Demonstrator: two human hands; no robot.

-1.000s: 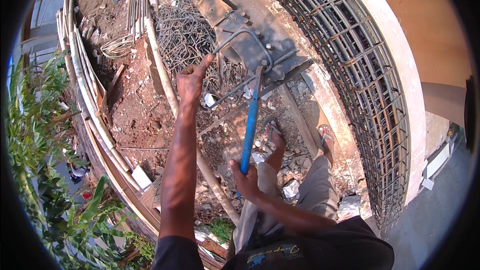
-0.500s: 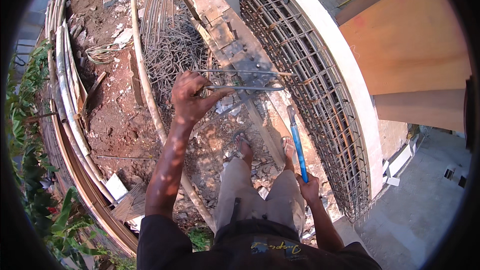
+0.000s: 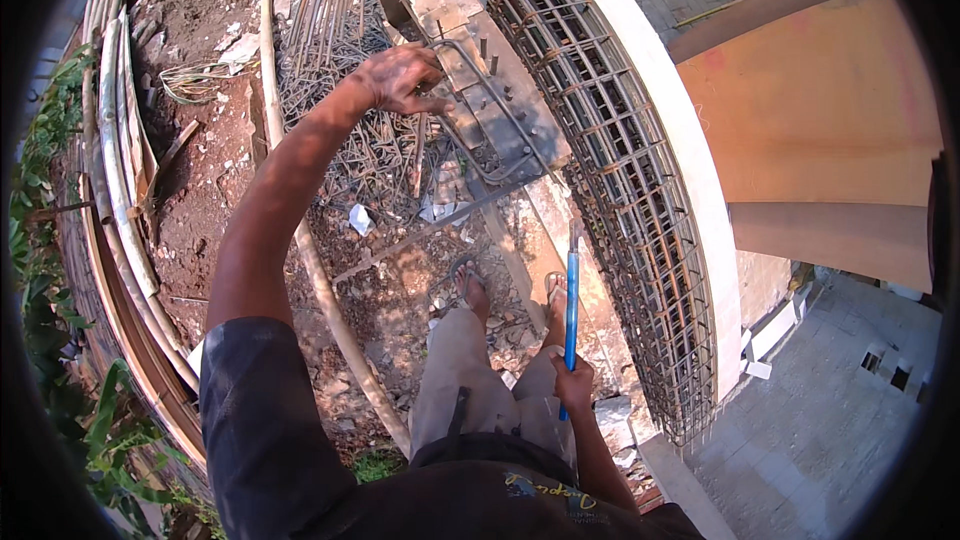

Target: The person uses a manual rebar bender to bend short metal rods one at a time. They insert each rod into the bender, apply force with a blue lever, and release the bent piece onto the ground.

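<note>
My left hand is closed at the left side of a bent steel bar, a narrow rebar loop. The loop lies over the pins of a bending bench, a thick timber beam with metal plates and upright steel pegs. My fingers partly hide the bar where they meet it. Lower down, near my right thigh, my right hand grips a blue-handled tool. The tool stands roughly upright, its bare metal end pointing away from me and apart from the loop.
Right of the bench lies a long rebar cage beside a white wall edge. A heap of cut rebar pieces and long bars lie left of it. A bamboo pole crosses the rubble ground beside my feet.
My left hand has moved forward and brought the bent bar from the air down onto the bench pins. The blue-handled tool has swung more upright and slightly left with my right hand.
</note>
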